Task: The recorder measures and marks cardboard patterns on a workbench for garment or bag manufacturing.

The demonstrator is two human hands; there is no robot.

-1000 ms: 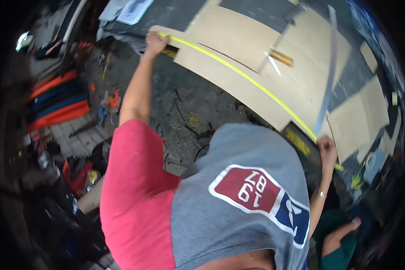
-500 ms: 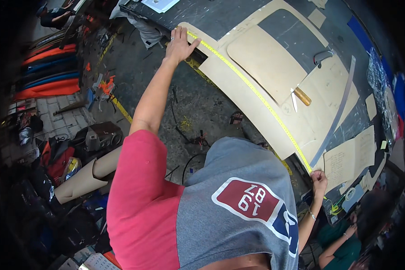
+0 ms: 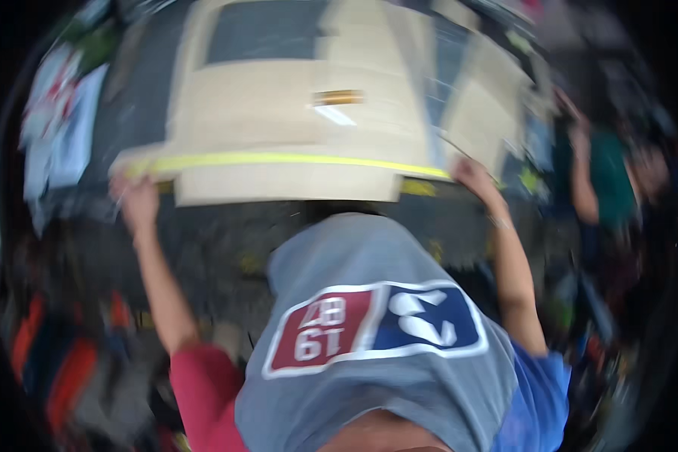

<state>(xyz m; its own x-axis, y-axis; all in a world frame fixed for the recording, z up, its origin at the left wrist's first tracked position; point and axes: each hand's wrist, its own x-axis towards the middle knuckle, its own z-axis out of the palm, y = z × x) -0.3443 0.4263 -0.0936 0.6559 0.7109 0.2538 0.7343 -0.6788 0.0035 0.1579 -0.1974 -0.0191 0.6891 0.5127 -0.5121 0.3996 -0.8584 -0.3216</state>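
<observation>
A yellow tape measure [image 3: 279, 159] stretches almost straight along the near part of large tan card pattern pieces [image 3: 286, 184]. My left hand [image 3: 137, 197] lies over its left end, fingers reaching forward and blurred by motion. At the right end my right hand [image 3: 474, 181] is closed, its fingers pinched on the tape. A thin dark line, too smeared to name, shows just beyond those fingers. Past the middle of the tape lie a brown wooden handle [image 3: 338, 97] and a slim white piece [image 3: 334, 115] on the card.
The pattern pieces rest on a dark table [image 3: 132, 98]. A written-on card sheet [image 3: 490, 98] lies at the right, white sheets [image 3: 79, 128] at the far left. A person in a green top [image 3: 614, 177] is at the right. Orange and dark rolls [image 3: 71, 377] lie lower left.
The view has swung round, so the tape now runs level across the picture instead of slanting. Both hands stay at its two ends. The picture is now blurred.
</observation>
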